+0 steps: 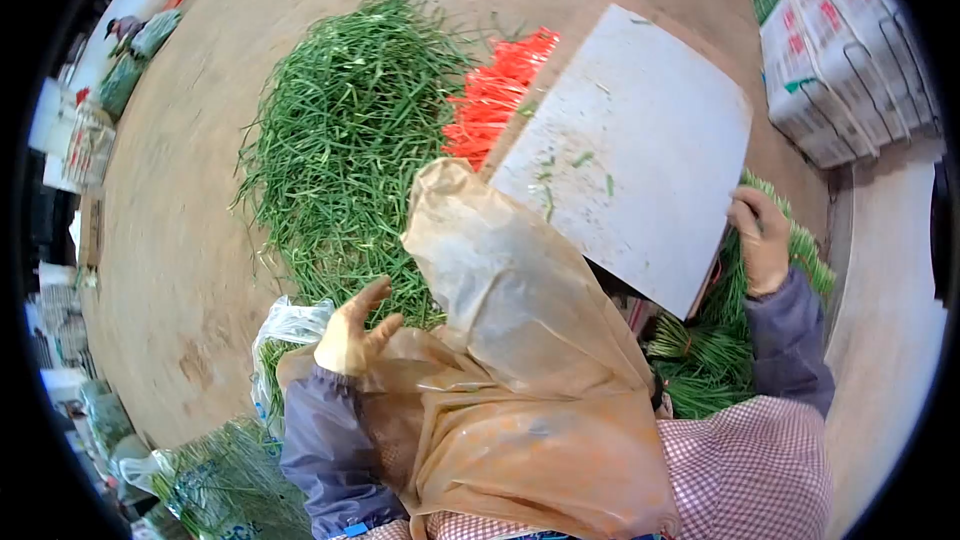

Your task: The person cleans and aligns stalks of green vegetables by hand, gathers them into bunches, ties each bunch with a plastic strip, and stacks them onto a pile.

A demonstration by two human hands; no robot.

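My left hand (352,332), in a pale glove, is held with thumb and fingers apart and nothing between them, beside the near edge of a big heap of green stalks (350,120). My right hand (762,240), also gloved, is at the right edge of a white board (640,140), its fingers curled; what they hold, if anything, is not clear. Bits of green lie on the board. Bundled green stalks (700,350) lie below and beside the right hand. A tan plastic sheet (530,340) covers my lap and leg.
Red ties (497,90) lie between the heap and the board. A white plastic bag (292,322) and a wrapped bundle of greens (235,485) are at the lower left. Strapped white boxes (845,50) stand at the upper right. People and sacks are at the far left.
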